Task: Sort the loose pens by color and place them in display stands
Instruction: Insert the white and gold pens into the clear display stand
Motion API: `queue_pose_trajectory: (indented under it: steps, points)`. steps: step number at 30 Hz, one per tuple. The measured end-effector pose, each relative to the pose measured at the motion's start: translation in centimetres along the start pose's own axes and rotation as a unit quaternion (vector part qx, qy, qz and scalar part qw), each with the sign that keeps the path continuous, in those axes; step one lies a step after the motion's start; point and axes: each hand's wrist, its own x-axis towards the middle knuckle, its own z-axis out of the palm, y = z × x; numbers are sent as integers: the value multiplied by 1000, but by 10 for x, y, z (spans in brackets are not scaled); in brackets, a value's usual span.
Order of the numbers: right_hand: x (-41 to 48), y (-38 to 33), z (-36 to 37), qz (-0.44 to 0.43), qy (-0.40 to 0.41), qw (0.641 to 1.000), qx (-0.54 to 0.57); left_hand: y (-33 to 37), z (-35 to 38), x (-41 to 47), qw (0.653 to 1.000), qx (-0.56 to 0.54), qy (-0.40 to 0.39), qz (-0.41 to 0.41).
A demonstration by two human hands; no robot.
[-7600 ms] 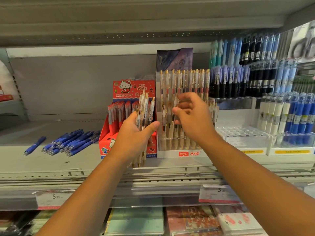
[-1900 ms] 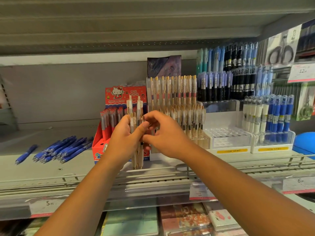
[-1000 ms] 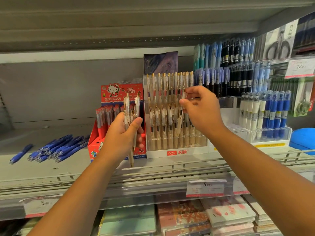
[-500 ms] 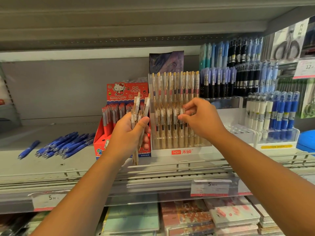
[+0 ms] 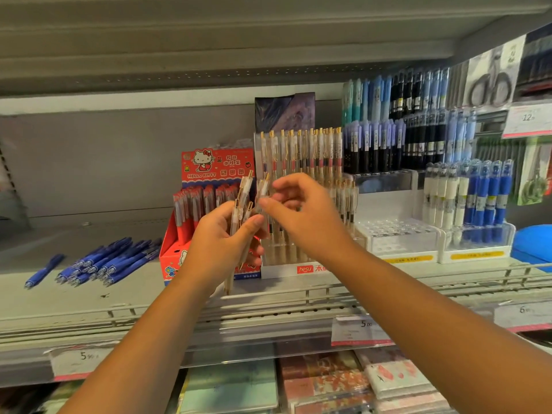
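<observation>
The left hand [image 5: 221,243] is gripping a small bundle of cream, translucent pens with gold clips [image 5: 240,210], fingers and thumb wrapped round the barrels. It is holding them upright and slightly fanned, just in front of the red Hello Kitty cardboard box [image 5: 216,167]. The right hand [image 5: 304,219] is hovering at the top of that bundle with its fingers curled, and its thumb and forefinger are sitting right against the upper end of one pen. The picture is blurring there, so I cannot tell whether the pinch is actually made.

Behind both hands, the clear plastic display stand with the white base [image 5: 298,268] is standing on the grey metal shelf [image 5: 89,303], carrying rows of matching cream and gold pens upright. The red box is sitting just left of it, touching or nearly so, packed with red-barrelled pens.

Far out to the left, a heap of loose dark blue pens [image 5: 110,261] is lying flat on the shelf, with one single blue pen [image 5: 44,270] lying apart, further left. To the right, a clear stand with bare holes [image 5: 397,234] is sitting beside a white-based stand of white and blue pens [image 5: 475,204].
</observation>
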Motion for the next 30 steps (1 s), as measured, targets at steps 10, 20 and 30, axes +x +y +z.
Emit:
queue_pose_trajectory:
  steps: [10,20,30]
  points:
    - [2,-5,5,59,-9,988,143,2,0,-2,999,-30,-25,-26]
    - [16,2,-38,-5,101,993,65,-2,-2,3,998,60,12,14]
    - [21,24,-70,-65,170,980,-75,1,1,2,1000,8,12,-2]
